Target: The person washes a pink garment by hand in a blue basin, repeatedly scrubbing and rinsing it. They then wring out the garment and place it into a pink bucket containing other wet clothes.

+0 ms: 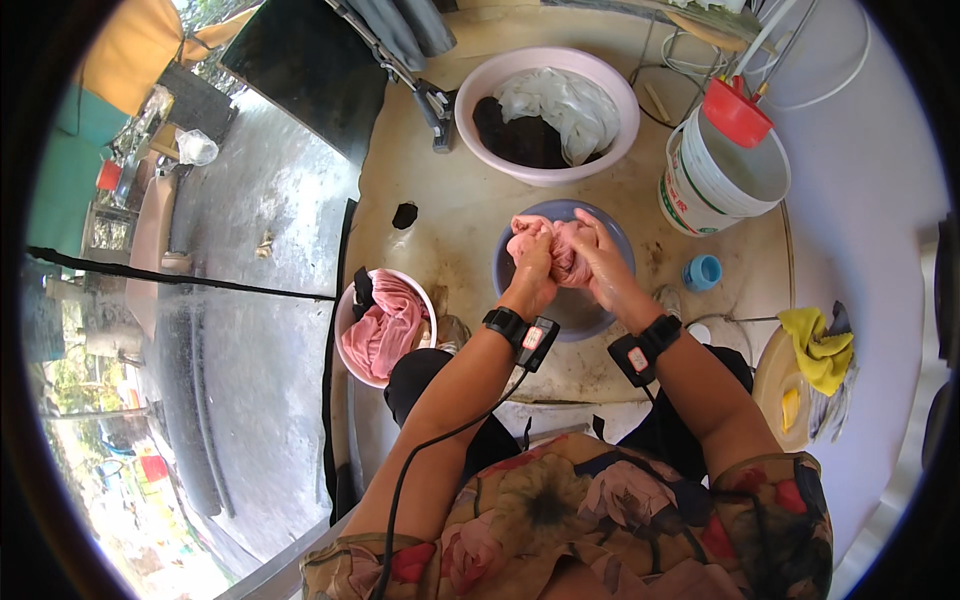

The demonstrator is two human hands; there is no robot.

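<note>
A bunched pink cloth (pixel 568 259), wet-looking, is held between my two hands above a blue-grey plastic basin (pixel 624 238). My left hand (pixel 534 266) grips its left part. On the cloth's right side, my right hand (pixel 604 259) presses with the fingers partly extended, the palm against it. The basin holds murky water (pixel 576 311). To the left, a small white basin (pixel 428 300) holds more pink cloth (pixel 386 322) and something black. Beyond the blue-grey basin, a large pale pink basin (pixel 546 177) contains white fabric (pixel 562 105) and black fabric (pixel 525 139).
A white bucket (pixel 701 184) with a red dipper (pixel 737 112) stands at the right. Nearer are a blue cup-like container (pixel 702 273) and a beige basin (pixel 765 375) with a yellow cloth (pixel 817 349) on its rim. Hoses and cables lie at the upper right. My knees flank the work area.
</note>
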